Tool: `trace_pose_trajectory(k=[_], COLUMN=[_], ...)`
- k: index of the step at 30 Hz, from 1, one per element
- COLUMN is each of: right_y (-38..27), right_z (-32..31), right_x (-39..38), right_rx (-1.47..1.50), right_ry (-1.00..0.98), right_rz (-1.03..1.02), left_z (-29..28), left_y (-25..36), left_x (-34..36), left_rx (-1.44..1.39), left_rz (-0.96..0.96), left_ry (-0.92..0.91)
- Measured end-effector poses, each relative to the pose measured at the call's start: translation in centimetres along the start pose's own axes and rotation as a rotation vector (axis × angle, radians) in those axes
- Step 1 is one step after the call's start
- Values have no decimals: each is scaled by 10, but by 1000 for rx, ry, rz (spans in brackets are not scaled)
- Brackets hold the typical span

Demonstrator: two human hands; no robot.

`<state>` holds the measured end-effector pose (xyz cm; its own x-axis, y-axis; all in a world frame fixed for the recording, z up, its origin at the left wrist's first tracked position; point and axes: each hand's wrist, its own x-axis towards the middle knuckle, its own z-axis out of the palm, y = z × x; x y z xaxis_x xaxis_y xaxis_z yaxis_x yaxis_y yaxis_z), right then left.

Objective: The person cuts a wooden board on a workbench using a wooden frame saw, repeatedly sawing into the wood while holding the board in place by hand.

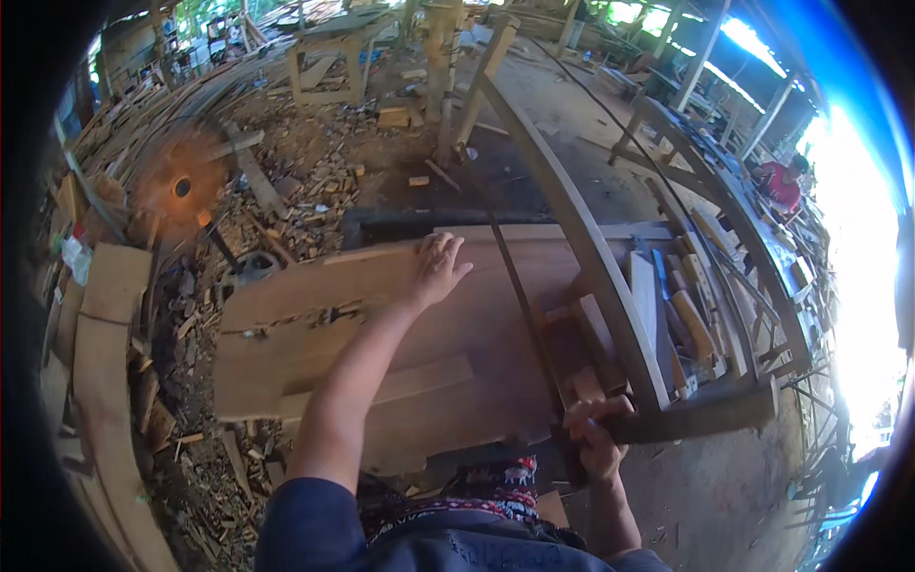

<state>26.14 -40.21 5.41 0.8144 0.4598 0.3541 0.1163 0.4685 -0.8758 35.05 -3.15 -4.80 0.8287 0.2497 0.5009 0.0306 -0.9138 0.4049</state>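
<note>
My right hand [598,440] is closed around the near end of a large wooden frame saw [572,224], by the end of its blade. The saw's long narrow blade [515,276] stretches away from me over a wide wooden board [381,334]. From here I cannot tell whether the blade touches the wood. Near the board's far edge, my left hand [441,267] lies open with its fingers outstretched, to the left of the blade. The board has a ragged dark crack [324,315] along its left half. A shorter wooden piece [410,381] lies on its near side.
A blurred orange fan [181,186] stands at the left beside long planks [100,362]. Wood scraps [319,181] litter the ground. Right of the board are wooden blocks [696,324] and another large wooden frame [729,200]. A person in red [783,186] is at the far right.
</note>
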Motion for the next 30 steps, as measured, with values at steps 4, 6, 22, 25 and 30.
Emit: trace_pose_trajectory(k=[4, 6, 22, 25, 30], right_y=[-14, -21, 17, 33, 47], right_z=[-14, -21, 1, 8, 19], right_x=[1, 3, 11, 13, 12], right_rx=[21, -30, -84, -137, -238], right_ry=[-20, 19, 54, 64, 138], right_rz=[-97, -111, 115, 158, 187], left_z=[54, 67, -73, -113, -156], left_y=[-8, 0, -38, -63, 0], left_x=[53, 72, -66, -103, -170], left_rx=[264, 294, 270, 290, 203], left_rz=[-19, -20, -74, -80, -125], left_ry=[75, 88, -105, -76, -19])
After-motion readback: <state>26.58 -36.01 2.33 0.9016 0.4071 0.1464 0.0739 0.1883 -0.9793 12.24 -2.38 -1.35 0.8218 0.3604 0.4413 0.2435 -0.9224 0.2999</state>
